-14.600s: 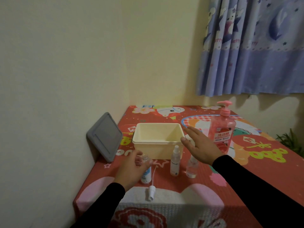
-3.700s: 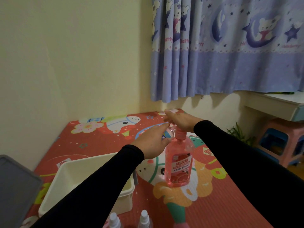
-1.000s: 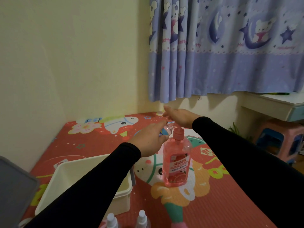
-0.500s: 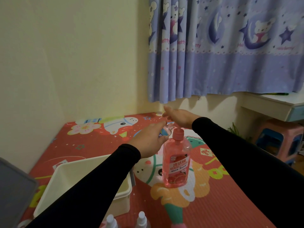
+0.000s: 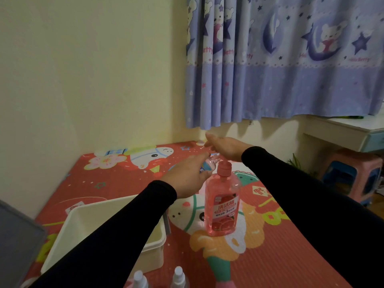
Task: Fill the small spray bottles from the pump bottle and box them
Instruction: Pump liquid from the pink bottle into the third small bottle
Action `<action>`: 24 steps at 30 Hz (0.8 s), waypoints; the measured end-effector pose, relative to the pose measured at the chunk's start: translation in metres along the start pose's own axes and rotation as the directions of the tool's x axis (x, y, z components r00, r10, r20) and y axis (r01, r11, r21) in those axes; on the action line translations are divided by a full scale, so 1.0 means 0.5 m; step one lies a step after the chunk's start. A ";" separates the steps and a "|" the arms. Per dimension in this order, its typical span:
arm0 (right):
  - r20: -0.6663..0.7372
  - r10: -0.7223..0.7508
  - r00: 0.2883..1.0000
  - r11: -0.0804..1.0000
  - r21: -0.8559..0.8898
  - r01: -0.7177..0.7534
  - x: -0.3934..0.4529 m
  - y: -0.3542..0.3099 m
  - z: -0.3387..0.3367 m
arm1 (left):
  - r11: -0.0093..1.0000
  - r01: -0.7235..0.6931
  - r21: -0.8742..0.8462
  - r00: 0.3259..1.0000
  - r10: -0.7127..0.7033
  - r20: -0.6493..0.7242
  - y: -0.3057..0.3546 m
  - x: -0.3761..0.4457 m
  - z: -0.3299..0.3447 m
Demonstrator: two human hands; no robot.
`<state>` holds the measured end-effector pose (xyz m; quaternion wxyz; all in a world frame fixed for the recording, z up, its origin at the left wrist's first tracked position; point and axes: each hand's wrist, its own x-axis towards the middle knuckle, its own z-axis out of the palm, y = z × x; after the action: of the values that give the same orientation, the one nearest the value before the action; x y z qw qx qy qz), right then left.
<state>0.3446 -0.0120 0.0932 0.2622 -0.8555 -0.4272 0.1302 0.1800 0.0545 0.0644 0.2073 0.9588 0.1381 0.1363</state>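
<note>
A pink pump bottle stands upright on the red cartoon-print table mat. My left hand grips a small clear spray bottle, uncapped, tilted with its mouth close to the pump's spout. My right hand lies flat, fingers together, palm down on the pump head, which it hides. Two capped small spray bottles stand at the near edge. A cream plastic box sits left of the pump bottle, partly behind my left sleeve.
A grey tablet-like panel leans at the left edge. The yellow wall meets a blue printed curtain behind the table. A white desk and pink stool stand to the right, off the table.
Since 14.6 s ago my left hand carried the open small bottle over to the pump spout and my right hand went onto the pump head. Over the last second almost nothing moved.
</note>
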 end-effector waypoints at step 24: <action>0.021 -0.027 0.999 0.992 0.126 0.024 0.009 0.025 0.031 | 1.000 -0.005 0.016 1.000 0.005 -0.002 -0.009 -0.002 0.022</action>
<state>0.3487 -0.0092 0.0734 0.3124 -0.8302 -0.4318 0.1632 0.1817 0.0540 0.0525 0.1994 0.9606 0.1371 0.1365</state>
